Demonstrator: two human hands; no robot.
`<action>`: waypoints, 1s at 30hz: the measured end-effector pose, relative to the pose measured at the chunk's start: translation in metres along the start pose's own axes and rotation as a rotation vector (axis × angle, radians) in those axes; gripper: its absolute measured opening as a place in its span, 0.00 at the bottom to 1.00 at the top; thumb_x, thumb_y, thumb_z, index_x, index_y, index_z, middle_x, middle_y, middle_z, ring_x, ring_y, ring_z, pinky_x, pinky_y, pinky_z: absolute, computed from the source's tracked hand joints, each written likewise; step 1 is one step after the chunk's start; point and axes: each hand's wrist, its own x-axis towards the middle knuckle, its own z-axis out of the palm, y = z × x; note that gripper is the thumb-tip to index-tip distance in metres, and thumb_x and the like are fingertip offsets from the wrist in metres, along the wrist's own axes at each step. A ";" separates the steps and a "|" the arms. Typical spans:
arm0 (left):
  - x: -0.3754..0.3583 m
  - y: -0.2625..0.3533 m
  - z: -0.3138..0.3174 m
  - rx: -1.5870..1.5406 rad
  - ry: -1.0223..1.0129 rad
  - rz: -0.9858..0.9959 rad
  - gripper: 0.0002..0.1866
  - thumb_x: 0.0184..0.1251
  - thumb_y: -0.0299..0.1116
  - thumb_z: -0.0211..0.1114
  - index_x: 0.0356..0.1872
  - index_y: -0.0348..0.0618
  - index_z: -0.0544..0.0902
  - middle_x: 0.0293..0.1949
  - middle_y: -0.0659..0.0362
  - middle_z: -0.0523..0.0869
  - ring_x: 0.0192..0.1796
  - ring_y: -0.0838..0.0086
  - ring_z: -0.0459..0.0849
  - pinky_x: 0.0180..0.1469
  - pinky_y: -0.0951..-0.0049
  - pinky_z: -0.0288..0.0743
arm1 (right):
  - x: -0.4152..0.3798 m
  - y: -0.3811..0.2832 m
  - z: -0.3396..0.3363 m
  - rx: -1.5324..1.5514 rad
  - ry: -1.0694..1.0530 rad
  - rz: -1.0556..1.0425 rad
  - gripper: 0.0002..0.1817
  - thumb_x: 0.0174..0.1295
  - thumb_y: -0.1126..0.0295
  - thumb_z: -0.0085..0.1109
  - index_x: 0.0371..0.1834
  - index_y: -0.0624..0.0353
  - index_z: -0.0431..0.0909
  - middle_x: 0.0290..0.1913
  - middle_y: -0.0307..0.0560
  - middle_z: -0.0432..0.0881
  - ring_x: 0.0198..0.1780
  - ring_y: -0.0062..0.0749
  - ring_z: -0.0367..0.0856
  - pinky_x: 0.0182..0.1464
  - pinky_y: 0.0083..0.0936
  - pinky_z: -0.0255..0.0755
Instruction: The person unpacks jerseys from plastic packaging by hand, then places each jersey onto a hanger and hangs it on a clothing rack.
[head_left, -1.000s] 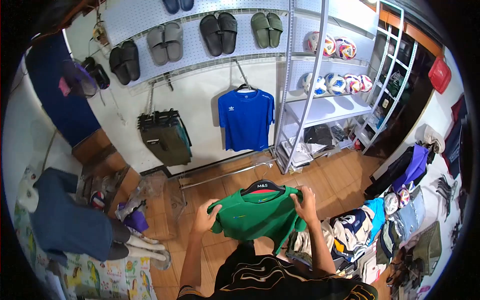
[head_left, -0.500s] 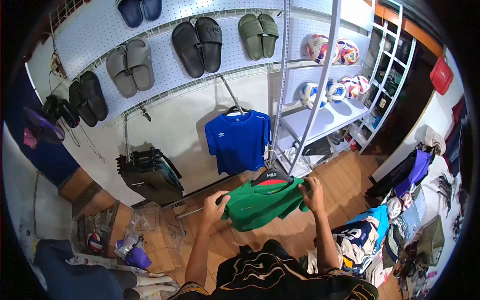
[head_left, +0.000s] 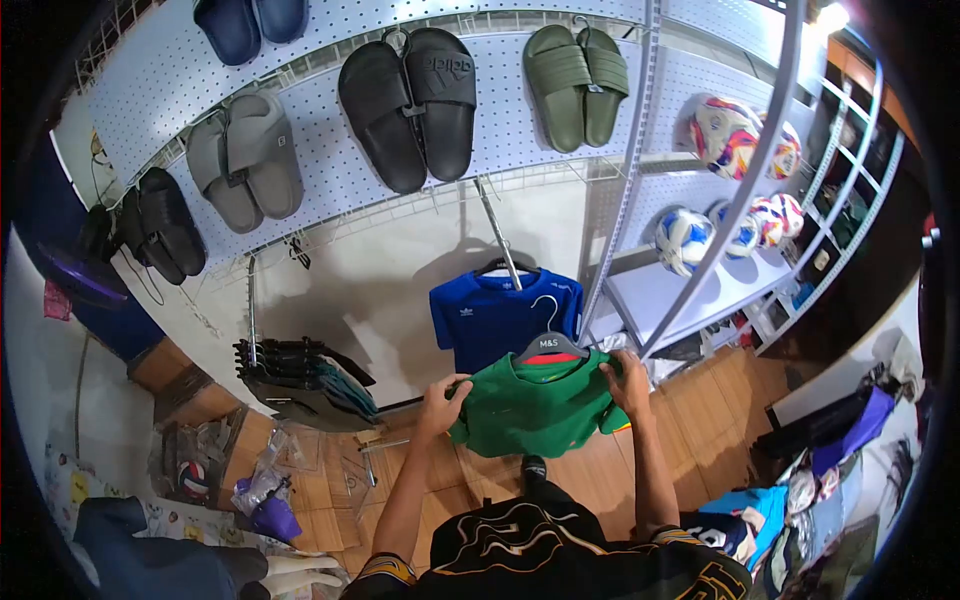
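A green T-shirt [head_left: 535,408] hangs on a dark hanger [head_left: 550,345] marked M&S, its metal hook pointing up. My left hand [head_left: 443,402] pinches the shirt at one shoulder, and my right hand [head_left: 627,384] grips the opposite shoulder. Just beyond it, a blue T-shirt [head_left: 490,325] hangs from a metal display arm [head_left: 498,235] on the wall. The green shirt overlaps the lower part of the blue one in view.
Above are slides on a pegboard, including a black pair [head_left: 408,110] and an olive pair [head_left: 577,88]. Balls [head_left: 685,240] sit on shelves behind a slanted metal post [head_left: 735,190]. Dark trousers [head_left: 305,385] hang at left. Piled clothes [head_left: 740,520] lie at lower right.
The view has moved closer to the wall, so the slides and the blue shirt look nearer. The green shirt, still in both hands, is now in front of the blue shirt, its hanger hook visible.
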 end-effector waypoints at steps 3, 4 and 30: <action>0.042 -0.009 0.012 0.068 0.029 -0.101 0.23 0.76 0.45 0.65 0.55 0.32 0.85 0.45 0.51 0.90 0.48 0.68 0.86 0.52 0.66 0.78 | 0.047 0.027 0.021 0.026 -0.036 -0.027 0.14 0.62 0.67 0.70 0.47 0.61 0.83 0.45 0.58 0.86 0.47 0.57 0.83 0.49 0.43 0.77; 0.053 -0.016 0.017 0.087 0.066 -0.053 0.22 0.77 0.45 0.64 0.53 0.32 0.85 0.43 0.49 0.90 0.47 0.66 0.87 0.53 0.65 0.78 | 0.060 0.038 0.028 0.032 -0.052 -0.036 0.14 0.62 0.67 0.70 0.47 0.61 0.83 0.45 0.58 0.86 0.47 0.57 0.83 0.49 0.43 0.77; 0.122 -0.075 0.015 0.167 0.258 -0.310 0.21 0.80 0.43 0.61 0.61 0.37 0.82 0.51 0.48 0.88 0.54 0.64 0.86 0.57 0.64 0.77 | 0.178 0.077 0.140 0.123 -0.334 -0.111 0.18 0.66 0.66 0.65 0.57 0.60 0.80 0.49 0.58 0.82 0.55 0.59 0.78 0.58 0.49 0.71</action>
